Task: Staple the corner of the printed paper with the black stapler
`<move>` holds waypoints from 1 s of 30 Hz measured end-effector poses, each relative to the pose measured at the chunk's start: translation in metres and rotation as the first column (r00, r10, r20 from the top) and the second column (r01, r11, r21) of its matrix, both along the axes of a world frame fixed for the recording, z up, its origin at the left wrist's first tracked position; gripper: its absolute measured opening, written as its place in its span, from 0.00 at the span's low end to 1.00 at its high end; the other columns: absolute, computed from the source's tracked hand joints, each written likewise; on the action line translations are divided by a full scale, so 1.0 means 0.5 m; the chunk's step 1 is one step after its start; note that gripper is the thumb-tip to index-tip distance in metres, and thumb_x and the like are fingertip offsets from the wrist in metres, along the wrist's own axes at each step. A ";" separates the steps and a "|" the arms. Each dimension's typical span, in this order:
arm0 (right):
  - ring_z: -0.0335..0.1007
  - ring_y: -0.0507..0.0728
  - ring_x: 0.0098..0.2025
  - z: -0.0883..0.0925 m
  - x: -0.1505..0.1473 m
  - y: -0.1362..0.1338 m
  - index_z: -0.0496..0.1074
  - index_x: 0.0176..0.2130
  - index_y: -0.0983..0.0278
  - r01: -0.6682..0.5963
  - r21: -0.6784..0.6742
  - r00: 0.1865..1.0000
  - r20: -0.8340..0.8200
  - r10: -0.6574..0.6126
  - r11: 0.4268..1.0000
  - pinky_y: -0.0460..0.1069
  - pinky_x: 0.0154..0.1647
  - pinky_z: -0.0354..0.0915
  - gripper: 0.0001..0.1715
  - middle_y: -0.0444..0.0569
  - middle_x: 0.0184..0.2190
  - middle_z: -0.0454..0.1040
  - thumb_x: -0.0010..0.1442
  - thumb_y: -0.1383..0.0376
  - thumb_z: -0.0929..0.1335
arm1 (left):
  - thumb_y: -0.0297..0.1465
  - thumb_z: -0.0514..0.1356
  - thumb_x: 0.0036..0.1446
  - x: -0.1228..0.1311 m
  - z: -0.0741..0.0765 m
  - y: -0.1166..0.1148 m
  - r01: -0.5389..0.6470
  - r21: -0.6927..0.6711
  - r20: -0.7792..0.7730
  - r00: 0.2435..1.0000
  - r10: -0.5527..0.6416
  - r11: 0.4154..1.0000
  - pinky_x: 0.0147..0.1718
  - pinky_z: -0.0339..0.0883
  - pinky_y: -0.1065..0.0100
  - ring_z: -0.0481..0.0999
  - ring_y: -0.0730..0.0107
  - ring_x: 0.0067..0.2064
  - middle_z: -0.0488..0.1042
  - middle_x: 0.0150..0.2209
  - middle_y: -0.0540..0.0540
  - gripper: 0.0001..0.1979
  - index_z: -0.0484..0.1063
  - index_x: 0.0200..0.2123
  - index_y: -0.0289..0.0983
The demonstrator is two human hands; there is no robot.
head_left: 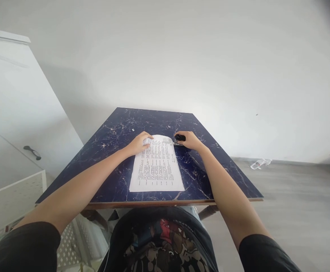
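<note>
A printed paper stack (156, 166), covered in lines of small text, lies on the dark blue marbled table (193, 181). Its far edge curves upward slightly. My left hand (139, 143) grips its far left edge, thumb and forefinger over the print; the other fingers are partly hidden. Closed around a black stapler (179, 138), my right hand (190, 139) is at the paper's far right corner. The stapler's front meets that edge; whether the sheet is between its jaws I cannot tell.
A small white scrap (133, 130) lies on the table's left. Left of it stands a white cabinet (17, 98) with a dark handle (32, 152). The wall (165, 56) rises behind the table. On the floor at right is a crumpled clear plastic package (260, 163).
</note>
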State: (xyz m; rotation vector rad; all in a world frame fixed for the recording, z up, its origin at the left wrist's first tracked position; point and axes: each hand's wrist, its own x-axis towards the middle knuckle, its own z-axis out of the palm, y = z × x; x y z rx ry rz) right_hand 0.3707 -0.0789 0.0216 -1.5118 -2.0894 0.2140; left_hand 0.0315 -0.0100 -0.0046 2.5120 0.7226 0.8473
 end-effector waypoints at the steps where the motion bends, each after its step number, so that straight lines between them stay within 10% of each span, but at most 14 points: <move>1: 0.79 0.63 0.52 0.001 -0.001 -0.001 0.81 0.51 0.60 0.003 -0.006 1.000 0.001 -0.003 1.000 0.58 0.60 0.69 0.23 0.49 0.49 0.83 0.56 0.68 0.72 | 0.30 0.61 0.61 0.000 -0.001 -0.001 -0.005 -0.008 -0.012 1.000 0.005 1.000 0.64 0.64 0.48 0.74 0.54 0.58 0.71 0.55 0.41 0.16 0.74 0.52 0.40; 15: 0.79 0.63 0.52 0.017 -0.041 -0.013 0.81 0.52 0.60 -0.057 -0.036 0.998 -0.023 0.057 0.998 0.56 0.60 0.69 0.21 0.49 0.50 0.83 0.60 0.58 0.73 | 0.28 0.60 0.62 0.009 -0.012 -0.004 -0.008 0.002 -0.031 0.999 0.009 1.000 0.64 0.65 0.50 0.73 0.55 0.58 0.69 0.56 0.40 0.16 0.74 0.54 0.40; 19: 0.78 0.63 0.53 0.012 -0.066 -0.007 0.83 0.48 0.60 0.131 -0.076 0.989 -0.053 -0.135 0.988 0.56 0.57 0.69 0.30 0.51 0.49 0.83 0.74 0.48 0.59 | 0.29 0.60 0.62 0.009 -0.012 -0.004 -0.021 -0.006 -0.017 1.000 0.021 1.000 0.64 0.65 0.49 0.74 0.55 0.58 0.69 0.56 0.41 0.15 0.74 0.53 0.40; 30: 0.77 0.67 0.53 -0.006 -0.117 -0.007 0.82 0.45 0.61 0.301 0.013 0.885 0.370 -0.284 0.954 0.60 0.58 0.67 0.35 0.58 0.48 0.82 0.78 0.53 0.51 | 0.28 0.61 0.61 0.013 -0.015 -0.001 -0.029 -0.010 0.002 1.000 0.029 1.000 0.64 0.64 0.48 0.74 0.54 0.58 0.70 0.54 0.41 0.16 0.75 0.52 0.40</move>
